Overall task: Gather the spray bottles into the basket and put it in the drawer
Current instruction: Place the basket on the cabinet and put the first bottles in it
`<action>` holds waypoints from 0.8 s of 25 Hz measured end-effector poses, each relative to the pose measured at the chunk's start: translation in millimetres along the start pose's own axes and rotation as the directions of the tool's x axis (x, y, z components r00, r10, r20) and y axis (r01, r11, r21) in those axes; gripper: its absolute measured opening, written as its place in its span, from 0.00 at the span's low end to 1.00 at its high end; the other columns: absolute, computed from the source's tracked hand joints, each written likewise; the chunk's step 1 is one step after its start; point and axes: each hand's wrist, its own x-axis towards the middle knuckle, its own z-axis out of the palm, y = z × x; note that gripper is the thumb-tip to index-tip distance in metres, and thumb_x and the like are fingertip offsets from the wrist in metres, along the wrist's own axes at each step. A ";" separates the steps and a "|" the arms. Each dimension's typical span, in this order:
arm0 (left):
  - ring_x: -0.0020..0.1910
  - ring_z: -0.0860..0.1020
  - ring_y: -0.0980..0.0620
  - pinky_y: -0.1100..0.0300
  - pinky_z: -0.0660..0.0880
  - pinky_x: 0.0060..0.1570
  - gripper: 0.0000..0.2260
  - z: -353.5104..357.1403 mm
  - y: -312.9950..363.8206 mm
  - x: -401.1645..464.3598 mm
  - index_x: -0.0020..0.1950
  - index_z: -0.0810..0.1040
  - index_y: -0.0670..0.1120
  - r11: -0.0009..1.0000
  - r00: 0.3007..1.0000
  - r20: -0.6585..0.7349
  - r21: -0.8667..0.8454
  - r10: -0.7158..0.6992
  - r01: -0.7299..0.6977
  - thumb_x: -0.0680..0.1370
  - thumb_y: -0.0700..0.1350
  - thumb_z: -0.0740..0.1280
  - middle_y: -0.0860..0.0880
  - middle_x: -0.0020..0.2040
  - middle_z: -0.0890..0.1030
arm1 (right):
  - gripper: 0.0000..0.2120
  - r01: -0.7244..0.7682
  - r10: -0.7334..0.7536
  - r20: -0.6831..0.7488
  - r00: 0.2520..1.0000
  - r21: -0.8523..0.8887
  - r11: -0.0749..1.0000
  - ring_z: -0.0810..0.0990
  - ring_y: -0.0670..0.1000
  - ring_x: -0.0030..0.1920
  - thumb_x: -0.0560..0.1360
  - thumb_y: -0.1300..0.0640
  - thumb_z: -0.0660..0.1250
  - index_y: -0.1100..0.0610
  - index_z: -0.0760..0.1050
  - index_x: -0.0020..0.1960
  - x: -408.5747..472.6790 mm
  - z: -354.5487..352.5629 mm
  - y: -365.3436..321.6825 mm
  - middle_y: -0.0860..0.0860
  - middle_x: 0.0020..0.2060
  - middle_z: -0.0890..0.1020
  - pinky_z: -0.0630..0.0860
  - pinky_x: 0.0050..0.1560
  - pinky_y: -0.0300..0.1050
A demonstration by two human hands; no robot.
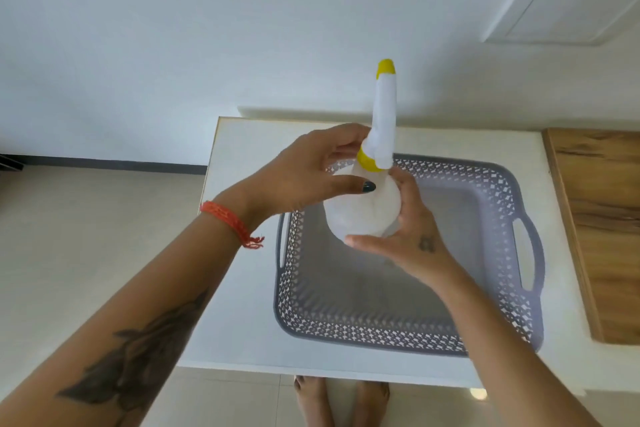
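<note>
Both hands, the left hand (pixel 304 170) and the right hand (pixel 412 239), grip a white plastic spray bottle with yellow collar and nozzle (pixel 363 215). It is held above a grey perforated plastic basket with handles (pixel 502 291), which sits on the white worktop (pixel 242 288).

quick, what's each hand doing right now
Left hand: closed around the neck and shoulder of the spray bottle, above the basket.
Right hand: gripping the same bottle's body from the right.

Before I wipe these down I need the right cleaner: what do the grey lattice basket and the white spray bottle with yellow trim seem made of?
Grey lattice basket: likely moulded plastic, matte; pierced walls and cut-out handles in one piece. White spray bottle with yellow trim: probably translucent plastic, smooth, slightly glossy.
</note>
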 end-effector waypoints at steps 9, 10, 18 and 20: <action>0.55 0.78 0.62 0.59 0.75 0.57 0.19 24.6 -66.4 -12.9 0.58 0.76 0.56 0.987 0.889 -0.457 0.155 0.029 0.047 0.70 0.43 0.73 0.65 0.51 0.79 | 0.44 0.113 -0.131 -0.261 0.956 -0.080 0.990 0.70 0.43 0.59 0.60 0.49 0.79 0.50 0.59 0.69 32.7 65.2 47.9 0.45 0.63 0.70 0.65 0.52 0.21; 0.55 0.78 0.62 0.59 0.75 0.57 0.19 25.9 -69.4 -12.2 0.59 0.77 0.55 0.986 0.882 -0.470 0.160 0.042 0.039 0.70 0.43 0.73 0.66 0.51 0.78 | 0.44 0.129 -0.150 -0.261 0.953 -0.098 0.987 0.67 0.41 0.59 0.60 0.49 0.79 0.52 0.59 0.69 34.9 65.6 51.1 0.44 0.62 0.68 0.62 0.53 0.19; 0.55 0.79 0.56 0.53 0.76 0.58 0.21 40.2 -82.4 -13.5 0.58 0.72 0.61 0.986 0.826 -0.559 0.164 0.070 0.027 0.69 0.45 0.73 0.63 0.53 0.78 | 0.46 0.127 -0.148 -0.191 0.970 -0.116 0.985 0.65 0.40 0.61 0.61 0.54 0.79 0.55 0.59 0.71 38.4 62.2 60.0 0.50 0.65 0.67 0.60 0.54 0.18; 0.57 0.78 0.55 0.54 0.75 0.59 0.21 46.0 -84.2 -15.7 0.60 0.73 0.58 0.984 0.792 -0.607 0.171 0.065 0.050 0.70 0.45 0.73 0.60 0.55 0.79 | 0.48 0.090 -0.106 -0.159 0.982 -0.101 0.991 0.65 0.43 0.65 0.60 0.55 0.78 0.54 0.55 0.73 34.6 55.9 57.0 0.50 0.69 0.65 0.62 0.58 0.23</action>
